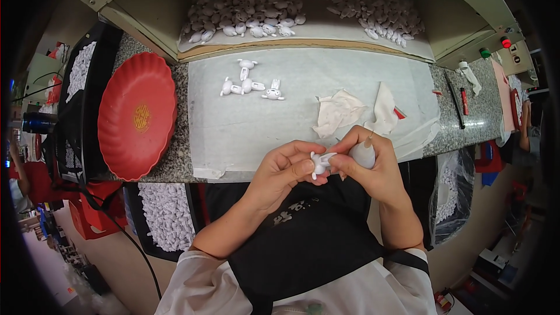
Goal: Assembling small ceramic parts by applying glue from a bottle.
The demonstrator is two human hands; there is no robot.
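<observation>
A small white plastic rabbit figurine (321, 164) is pinched between the thumb and fingers of my left hand (279, 169), just above the near edge of the paper-covered table. My right hand (379, 169) is curled around a pale, rounded squeeze bottle (363, 155) with a thin brownish tip. The right thumb and forefinger also reach the figurine's side; their exact contact is hard to make out. Beyond my hands lie several loose white figurines (273, 90) on the white paper (216, 134). A crumpled whitish cloth (339, 112) and a second cloth (384, 111) rest closer to my right hand.
A scalloped red plate (137, 146) sits at the left. Heaps of white figurines (251, 6) fill the cabinet (140, 29) behind the paper. At right lie a thin black tool (454, 99) and a red marker (464, 101). Tubs of white parts (166, 216) stand below.
</observation>
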